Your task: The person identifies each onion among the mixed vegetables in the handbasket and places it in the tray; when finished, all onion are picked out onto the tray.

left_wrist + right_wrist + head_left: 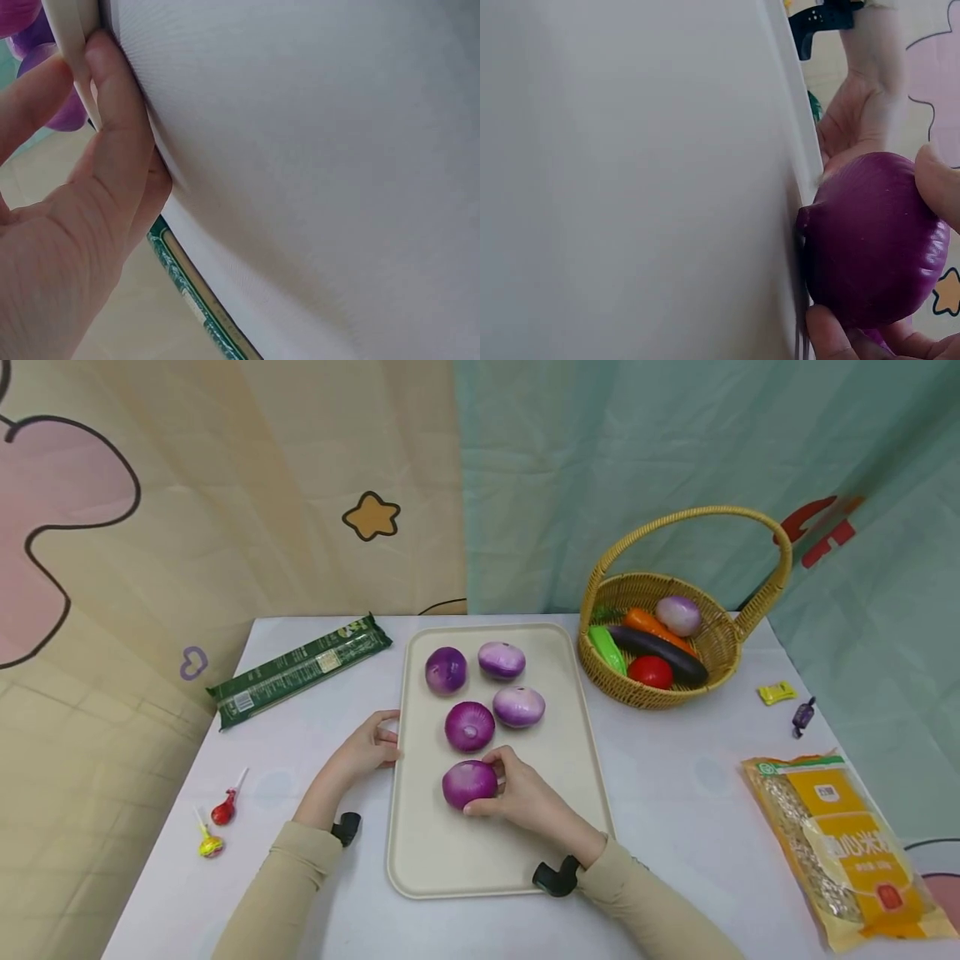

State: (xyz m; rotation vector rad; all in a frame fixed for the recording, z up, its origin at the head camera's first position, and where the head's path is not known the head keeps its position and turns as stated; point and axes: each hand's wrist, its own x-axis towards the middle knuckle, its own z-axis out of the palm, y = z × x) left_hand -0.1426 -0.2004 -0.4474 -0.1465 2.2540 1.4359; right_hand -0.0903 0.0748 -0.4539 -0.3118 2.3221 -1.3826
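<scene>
My right hand (525,793) holds a purple onion (468,784) low over the near half of a cream tray (525,852). In the right wrist view, the thumb and fingertips lie on opposite sides of that onion (877,232). At the tray's left edge, my left hand (367,746) pinches the rim (71,34) between thumb and fingers. Farther up the tray sit a dark purple onion (446,671), another purple onion (469,727) and two paler ones, one at the back (502,660) and one in front of it (519,707).
A wicker basket (637,695) with toy-like vegetables stands at the back right. A long green packet (300,671) lies back left, two lollipops (223,811) front left. On the right are two wrapped candies (777,692) and a yellow grain bag (847,852).
</scene>
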